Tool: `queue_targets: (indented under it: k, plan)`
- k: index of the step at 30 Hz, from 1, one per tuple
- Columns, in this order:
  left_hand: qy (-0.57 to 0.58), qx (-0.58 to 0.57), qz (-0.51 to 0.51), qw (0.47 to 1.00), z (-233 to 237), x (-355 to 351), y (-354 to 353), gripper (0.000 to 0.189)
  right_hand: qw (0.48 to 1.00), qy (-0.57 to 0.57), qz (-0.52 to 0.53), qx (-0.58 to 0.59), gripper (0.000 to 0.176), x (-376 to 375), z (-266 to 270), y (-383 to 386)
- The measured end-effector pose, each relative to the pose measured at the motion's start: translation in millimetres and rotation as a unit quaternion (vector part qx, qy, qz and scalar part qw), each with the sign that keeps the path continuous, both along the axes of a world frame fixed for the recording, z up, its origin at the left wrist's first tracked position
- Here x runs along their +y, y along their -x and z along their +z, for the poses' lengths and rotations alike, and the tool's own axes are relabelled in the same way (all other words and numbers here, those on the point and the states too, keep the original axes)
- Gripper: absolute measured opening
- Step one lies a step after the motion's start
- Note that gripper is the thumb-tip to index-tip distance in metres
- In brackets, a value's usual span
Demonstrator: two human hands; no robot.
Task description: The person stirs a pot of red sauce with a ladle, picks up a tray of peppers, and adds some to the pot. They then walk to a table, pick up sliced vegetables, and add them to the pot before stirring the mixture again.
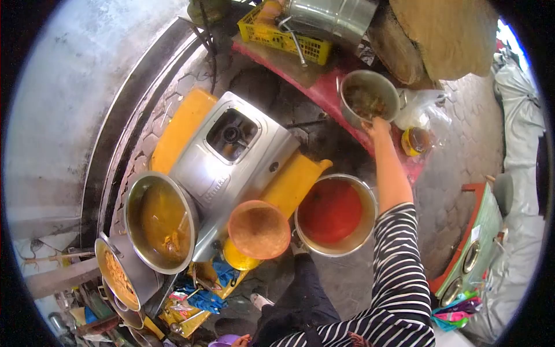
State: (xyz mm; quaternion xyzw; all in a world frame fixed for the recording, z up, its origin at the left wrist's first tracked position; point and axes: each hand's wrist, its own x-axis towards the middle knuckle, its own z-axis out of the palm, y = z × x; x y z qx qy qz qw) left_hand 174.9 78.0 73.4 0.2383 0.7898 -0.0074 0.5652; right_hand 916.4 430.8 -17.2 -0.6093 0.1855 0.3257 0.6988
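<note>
My right arm reaches out to a metal pot with dark brown food in it. My right hand is closed at the near rim of this pot; some of its fingers are hidden. Just right of the hand stands a yellow-labelled jar. Below the forearm, a large pot holds red liquid. At the bottom edge my left hand shows only in part, its fingers closed at the edge of a purple plastic container, which is mostly cut off.
A silver gas stove sits on a yellow bench. Around it are a basin of yellow broth, a brown bowl and a tilted pot of food. A yellow crate and green cabinet stand farther off.
</note>
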Motion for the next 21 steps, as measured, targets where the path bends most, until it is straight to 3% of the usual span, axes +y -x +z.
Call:
queue_targets:
  k: [3, 6, 7, 8, 9, 11, 14, 17, 18, 19, 21]
  plan:
    - [-0.018, -0.010, 0.052, 0.998, 7, -14, 5, 0.018, 0.991, 0.075, 0.074, -0.083, 0.030, -26, 12, 16]
    - [-0.073, -0.049, 0.188, 0.978, 1, -38, 26, 0.018, 0.955, 0.149, 0.180, -0.184, 0.026, -54, 45, 37]
    - [-0.087, -0.056, 0.166, 0.981, 8, -41, 26, 0.019, 0.936, 0.168, 0.219, -0.216, 0.026, -65, 60, 46]
    - [-0.097, -0.058, 0.081, 0.990, 33, -22, 9, 0.019, 0.914, 0.189, 0.260, -0.246, 0.027, -75, 76, 57]
    - [-0.111, -0.057, -0.003, 0.992, 57, -3, -9, 0.020, 0.886, 0.216, 0.318, -0.259, 0.026, -84, 95, 68]
    - [-0.103, -0.055, -0.017, 0.993, 54, -9, -10, 0.022, 0.809, 0.249, 0.424, -0.322, 0.025, -97, 117, 83]
    - [-0.110, -0.078, 0.071, 0.988, 20, -43, 1, 0.023, 0.729, 0.271, 0.507, -0.372, 0.025, -111, 181, 145]
    - [-0.123, -0.091, 0.111, 0.982, -11, -73, 8, 0.023, 0.560, 0.230, 0.572, -0.554, 0.028, -124, 195, 186]
    - [-0.145, -0.096, 0.097, 0.980, -2, -75, 3, 0.023, 0.593, 0.261, 0.606, -0.462, 0.032, -124, 229, 223]
    - [-0.167, -0.099, 0.085, 0.977, 6, -80, -1, 0.023, 0.573, 0.245, 0.623, -0.472, 0.032, -128, 238, 245]
    - [-0.156, -0.123, 0.160, 0.967, -7, -105, 4, 0.024, 0.530, 0.207, 0.655, -0.498, 0.033, -134, 255, 291]
